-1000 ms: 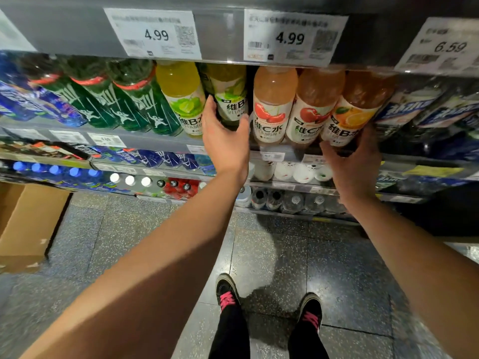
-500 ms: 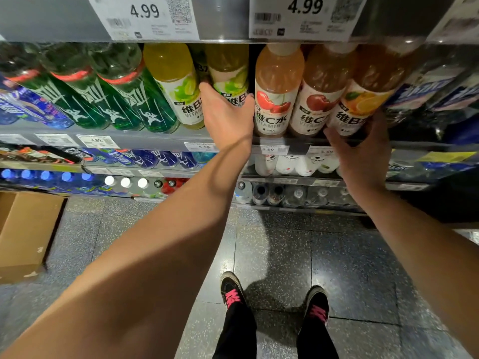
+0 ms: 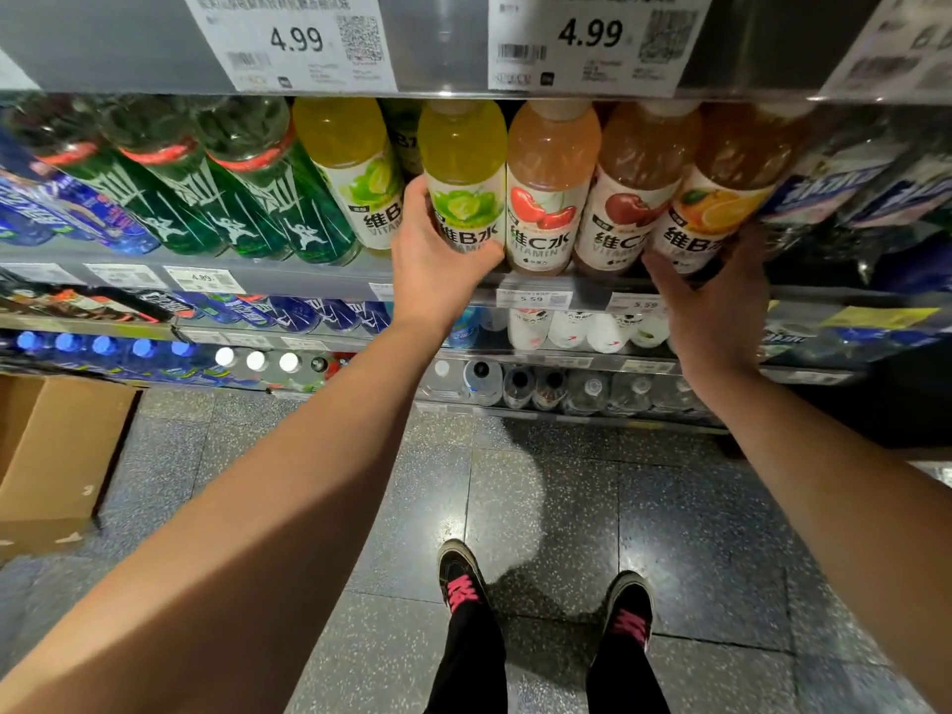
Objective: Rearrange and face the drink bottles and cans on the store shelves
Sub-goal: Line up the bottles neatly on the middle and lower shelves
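The lime bottle [image 3: 463,172] stands at the shelf [image 3: 319,278] front edge, between a second lime bottle [image 3: 355,167] on its left and the cherry bottle [image 3: 548,188] on its right. Further right stand the apple bottle [image 3: 636,188] and orange bottle [image 3: 721,193] (all labels facing outward). Lower shelves sit beneath.

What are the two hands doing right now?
Left hand: holding the lime bottle, fingers wrapped round it.
Right hand: open, fingers against the bottom of the orange bottle.
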Demonstrator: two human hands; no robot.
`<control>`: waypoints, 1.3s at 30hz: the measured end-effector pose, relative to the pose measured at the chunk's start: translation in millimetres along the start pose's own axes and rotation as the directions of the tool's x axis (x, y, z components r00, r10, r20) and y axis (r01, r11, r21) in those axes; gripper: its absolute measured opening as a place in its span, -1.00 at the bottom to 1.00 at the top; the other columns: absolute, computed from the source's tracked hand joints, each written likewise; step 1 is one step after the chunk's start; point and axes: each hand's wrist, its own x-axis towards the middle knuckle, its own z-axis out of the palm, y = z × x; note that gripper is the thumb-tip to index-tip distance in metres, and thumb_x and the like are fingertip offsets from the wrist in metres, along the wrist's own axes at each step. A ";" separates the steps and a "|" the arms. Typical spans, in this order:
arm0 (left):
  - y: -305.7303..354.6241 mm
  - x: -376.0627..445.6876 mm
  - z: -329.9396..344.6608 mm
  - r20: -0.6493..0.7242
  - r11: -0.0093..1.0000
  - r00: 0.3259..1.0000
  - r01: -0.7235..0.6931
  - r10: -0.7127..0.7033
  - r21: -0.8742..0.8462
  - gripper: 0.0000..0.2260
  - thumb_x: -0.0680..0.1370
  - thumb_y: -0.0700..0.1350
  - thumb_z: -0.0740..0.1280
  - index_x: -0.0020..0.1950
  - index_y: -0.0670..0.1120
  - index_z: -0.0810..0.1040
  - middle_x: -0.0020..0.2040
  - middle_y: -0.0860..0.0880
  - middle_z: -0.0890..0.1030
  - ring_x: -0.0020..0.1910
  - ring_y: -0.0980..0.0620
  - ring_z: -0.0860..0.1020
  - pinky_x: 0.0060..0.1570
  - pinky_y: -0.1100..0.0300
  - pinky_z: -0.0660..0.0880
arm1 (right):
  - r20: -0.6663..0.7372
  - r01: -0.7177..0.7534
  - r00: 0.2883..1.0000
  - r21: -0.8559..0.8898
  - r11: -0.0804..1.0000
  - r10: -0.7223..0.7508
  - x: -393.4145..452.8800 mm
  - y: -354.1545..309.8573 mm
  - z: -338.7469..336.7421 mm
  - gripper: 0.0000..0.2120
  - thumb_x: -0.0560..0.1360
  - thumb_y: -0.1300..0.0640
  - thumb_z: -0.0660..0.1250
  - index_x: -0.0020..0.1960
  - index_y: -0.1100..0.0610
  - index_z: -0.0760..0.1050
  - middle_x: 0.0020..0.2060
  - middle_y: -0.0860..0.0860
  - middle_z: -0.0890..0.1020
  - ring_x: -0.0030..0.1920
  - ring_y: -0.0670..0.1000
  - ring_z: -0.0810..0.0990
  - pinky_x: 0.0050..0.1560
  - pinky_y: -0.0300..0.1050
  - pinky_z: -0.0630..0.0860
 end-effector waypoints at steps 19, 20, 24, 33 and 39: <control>-8.2 19.7 -4.7 -0.553 0.975 0.822 0.211 -0.134 0.077 -0.32 0.37 -0.02 0.59 0.40 -0.14 0.40 0.29 -0.07 0.50 0.28 -0.06 0.50 0.18 0.16 0.38 | -0.047 0.028 0.998 -0.029 0.999 -0.030 -6.2 1.6 1.3 -0.32 0.47 -0.13 0.47 0.40 0.25 0.35 0.17 -0.05 0.58 0.11 -0.19 0.52 0.03 -0.59 0.33; -8.0 22.3 -4.4 -0.563 0.973 0.816 0.216 -0.131 0.086 -0.35 0.36 -0.03 0.58 0.37 -0.14 0.43 0.26 -0.06 0.52 0.25 -0.06 0.51 0.18 0.12 0.42 | -0.044 0.027 0.999 -0.025 0.999 -0.028 -6.3 1.4 1.5 -0.32 0.47 -0.13 0.47 0.39 0.25 0.35 0.15 -0.09 0.55 0.09 -0.22 0.51 0.03 -0.58 0.34; -15.8 26.6 -11.5 -0.535 0.969 0.838 0.207 -0.106 0.133 -0.44 0.34 0.01 0.55 0.26 -0.11 0.47 0.17 -0.02 0.57 0.14 -0.01 0.55 0.09 0.20 0.43 | -0.066 -0.001 0.998 -0.061 0.998 -0.003 -4.4 3.8 3.2 -0.28 0.43 -0.25 0.44 0.38 0.19 0.36 0.20 -0.04 0.61 0.16 -0.06 0.59 0.14 -0.18 0.53; -25.8 13.0 -46.3 -0.195 0.975 0.981 0.051 -0.008 0.218 -0.44 0.33 0.04 0.57 0.25 -0.06 0.50 0.10 0.06 0.63 0.07 0.08 0.60 0.16 0.09 0.55 | -0.056 -0.015 0.998 -0.103 0.995 0.010 0.2 9.5 5.1 -0.23 0.42 -0.34 0.41 0.39 0.15 0.34 0.24 0.10 0.61 0.21 0.13 0.59 0.19 0.12 0.53; -25.8 11.2 -48.4 -0.142 0.981 0.990 0.045 -0.018 0.189 -0.44 0.36 0.05 0.57 0.27 -0.08 0.49 0.12 0.04 0.63 0.08 0.10 0.59 0.17 0.03 0.57 | -0.037 -0.019 0.999 -0.058 0.998 0.017 -0.3 2.9 2.3 -0.25 0.43 -0.29 0.44 0.42 0.13 0.32 0.23 0.05 0.62 0.20 0.04 0.61 0.21 0.05 0.55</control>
